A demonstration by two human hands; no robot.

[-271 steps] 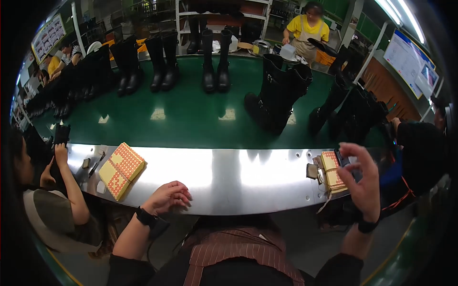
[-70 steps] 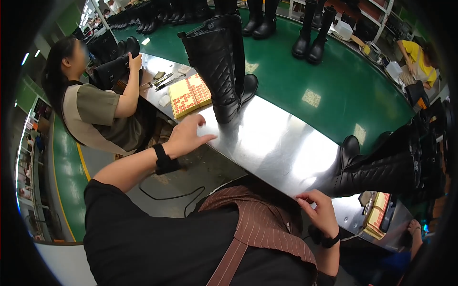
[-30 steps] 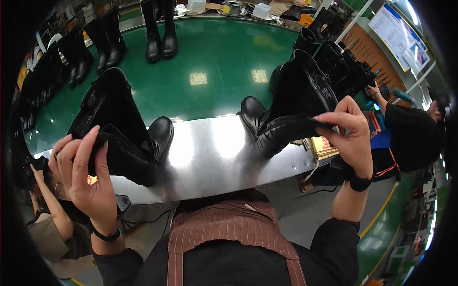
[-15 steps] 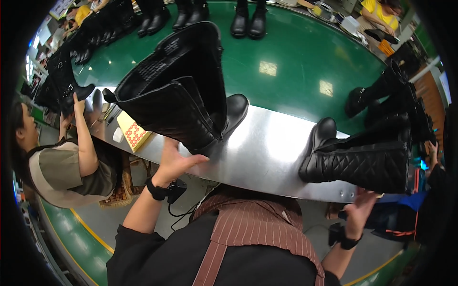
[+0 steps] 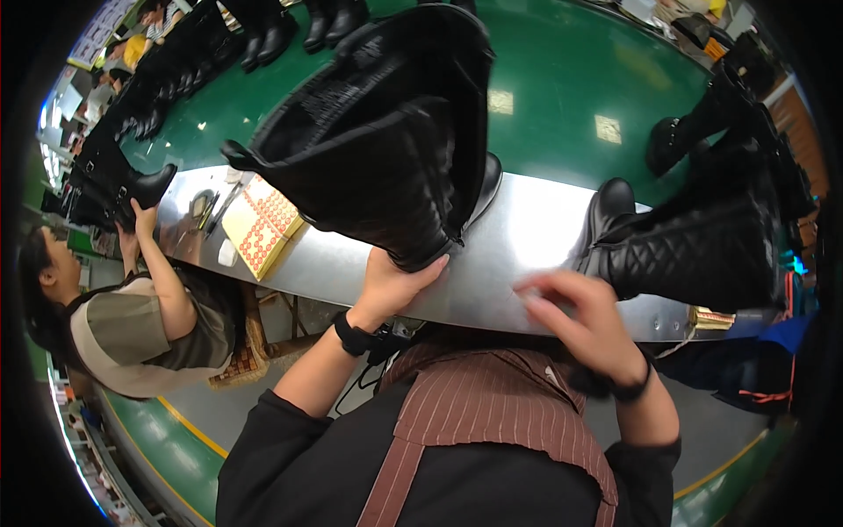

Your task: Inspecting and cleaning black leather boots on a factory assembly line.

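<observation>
A tall black leather boot stands on the steel ledge in front of me, its wide shaft opening facing up. My left hand grips it low down around the ankle, with the thumb along the near side and the other fingers hidden behind. My right hand hovers over the near edge of the ledge with nothing in it, thumb and fingers apart and slightly blurred. Just beyond that hand stands a second black boot with a quilted shaft, leaning to the right.
Yellow sticker sheets with red round marks lie left of the boot, beside some pens. More boots line the green table. At the left a co-worker holds another boot. Small packets lie at the right edge.
My right hand has come from the lower right, below the quilted boot, inward over the ledge edge. My left hand now wraps the ankle of the near boot. The view has shifted slightly.
</observation>
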